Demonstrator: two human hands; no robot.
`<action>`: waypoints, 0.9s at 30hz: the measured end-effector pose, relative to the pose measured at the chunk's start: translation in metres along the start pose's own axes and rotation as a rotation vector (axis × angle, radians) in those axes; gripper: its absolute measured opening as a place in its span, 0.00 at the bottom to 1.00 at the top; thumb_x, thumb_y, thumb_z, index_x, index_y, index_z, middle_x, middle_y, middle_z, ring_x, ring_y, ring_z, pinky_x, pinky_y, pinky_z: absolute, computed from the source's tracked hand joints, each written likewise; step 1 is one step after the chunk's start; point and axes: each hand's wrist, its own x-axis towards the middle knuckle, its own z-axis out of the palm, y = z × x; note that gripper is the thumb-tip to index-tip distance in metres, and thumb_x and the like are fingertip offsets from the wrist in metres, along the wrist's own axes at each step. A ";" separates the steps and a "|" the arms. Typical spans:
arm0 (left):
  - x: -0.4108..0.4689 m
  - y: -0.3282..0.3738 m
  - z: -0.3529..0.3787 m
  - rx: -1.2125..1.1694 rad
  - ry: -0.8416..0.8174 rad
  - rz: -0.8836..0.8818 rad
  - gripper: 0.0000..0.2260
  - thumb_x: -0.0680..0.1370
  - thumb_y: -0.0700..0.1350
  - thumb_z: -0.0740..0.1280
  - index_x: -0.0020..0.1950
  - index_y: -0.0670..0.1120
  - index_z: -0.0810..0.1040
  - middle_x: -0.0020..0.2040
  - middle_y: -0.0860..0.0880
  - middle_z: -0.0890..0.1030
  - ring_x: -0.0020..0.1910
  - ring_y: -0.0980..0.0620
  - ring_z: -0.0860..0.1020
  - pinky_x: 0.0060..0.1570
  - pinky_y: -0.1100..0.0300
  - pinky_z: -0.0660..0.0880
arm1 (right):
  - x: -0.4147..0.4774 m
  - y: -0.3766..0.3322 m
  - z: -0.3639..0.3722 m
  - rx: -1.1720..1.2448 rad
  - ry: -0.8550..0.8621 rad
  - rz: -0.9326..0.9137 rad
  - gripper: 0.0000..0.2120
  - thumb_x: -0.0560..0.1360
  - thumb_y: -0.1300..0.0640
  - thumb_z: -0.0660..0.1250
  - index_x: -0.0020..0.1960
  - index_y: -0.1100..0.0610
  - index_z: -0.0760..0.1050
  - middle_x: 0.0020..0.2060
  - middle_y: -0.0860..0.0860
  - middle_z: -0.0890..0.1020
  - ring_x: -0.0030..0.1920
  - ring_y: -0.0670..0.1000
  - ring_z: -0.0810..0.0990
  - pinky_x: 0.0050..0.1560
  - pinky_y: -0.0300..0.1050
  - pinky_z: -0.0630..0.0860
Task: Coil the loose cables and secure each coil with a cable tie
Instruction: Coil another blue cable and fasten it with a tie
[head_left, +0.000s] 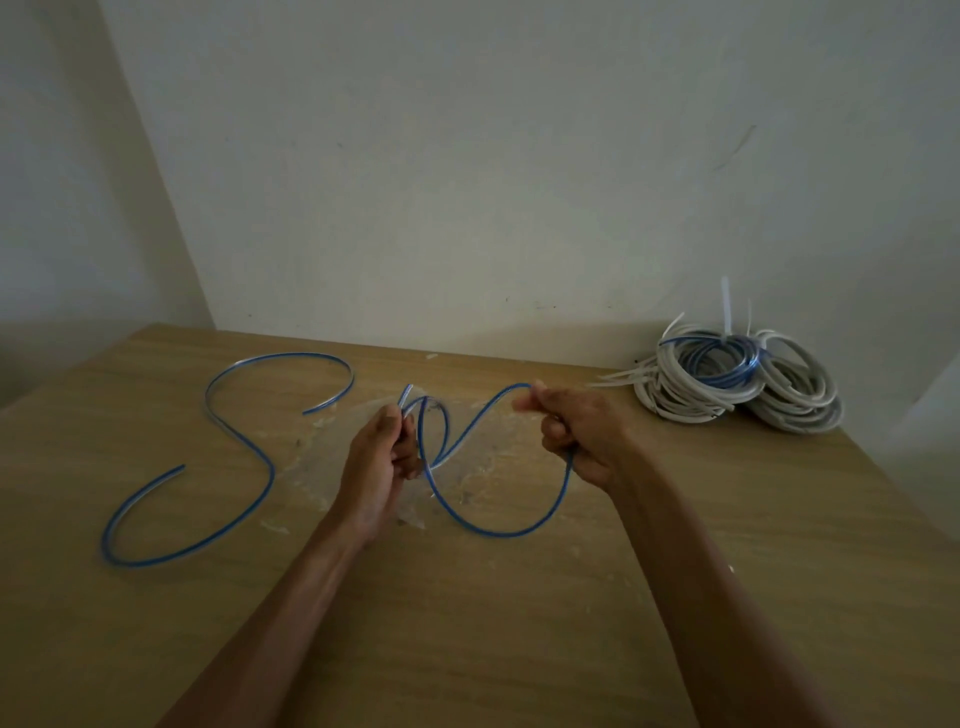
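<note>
I hold a blue cable (498, 527) above the middle of the wooden table (519, 623). My left hand (382, 462) grips one end of it, with the tip sticking up past my fingers. My right hand (576, 431) grips the same cable further along, so a loop hangs between the two hands and another strand crosses from my right fingertips back toward my left hand. A second blue cable (244, 447) lies loose in an S shape on the table's left half.
At the back right corner sits a pile of coiled white and blue cables (737, 379) with white cable ties (618, 376) sticking out. A pale wall (467, 156) stands right behind the table. Whitish smears mark the tabletop's middle.
</note>
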 end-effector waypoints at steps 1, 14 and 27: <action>0.000 0.000 -0.001 -0.008 0.019 0.002 0.16 0.87 0.47 0.52 0.42 0.44 0.68 0.28 0.54 0.61 0.26 0.56 0.58 0.29 0.62 0.61 | -0.001 0.002 0.004 -0.185 0.012 -0.024 0.12 0.85 0.58 0.60 0.52 0.65 0.77 0.32 0.55 0.81 0.22 0.44 0.67 0.24 0.36 0.63; -0.010 0.012 0.020 -0.346 0.005 -0.079 0.16 0.85 0.48 0.56 0.42 0.44 0.76 0.32 0.50 0.71 0.31 0.54 0.70 0.34 0.61 0.69 | -0.038 0.038 0.090 -0.876 0.038 -0.687 0.05 0.76 0.58 0.73 0.43 0.57 0.85 0.33 0.45 0.83 0.33 0.42 0.81 0.38 0.38 0.75; -0.004 0.014 0.001 -0.753 0.223 -0.252 0.16 0.86 0.49 0.54 0.41 0.46 0.70 0.27 0.53 0.64 0.26 0.54 0.67 0.39 0.59 0.71 | -0.026 0.052 0.076 -1.419 -0.069 -0.763 0.08 0.77 0.50 0.71 0.51 0.54 0.79 0.43 0.51 0.85 0.42 0.54 0.82 0.49 0.49 0.73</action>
